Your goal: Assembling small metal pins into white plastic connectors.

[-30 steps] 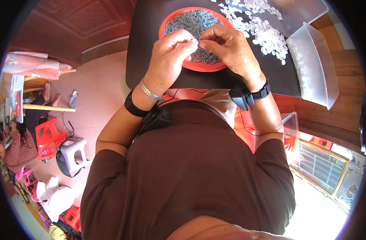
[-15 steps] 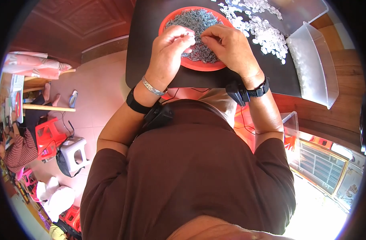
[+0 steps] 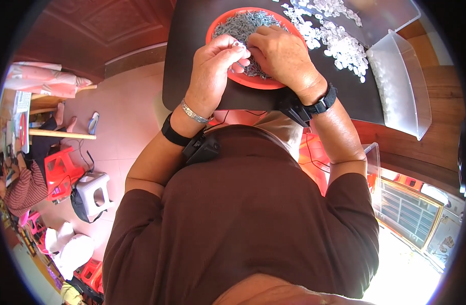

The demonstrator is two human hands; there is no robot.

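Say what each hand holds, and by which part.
Left hand pinches a small whitish piece, gripped part too small to tell; right hand: cannot tell.

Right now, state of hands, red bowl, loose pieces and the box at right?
Left hand: closed on a whitish piece
Right hand: bent over bowl, grip hidden
Bowl: upright, filled
Grey pieces: loose, heaped
Clear pieces: loose, scattered
Box: holding whitish contents

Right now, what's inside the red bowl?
Lots of small, thin grey pieces lie in the red bowl. The left hand and right hand hide some, and the pile covers the bottom.
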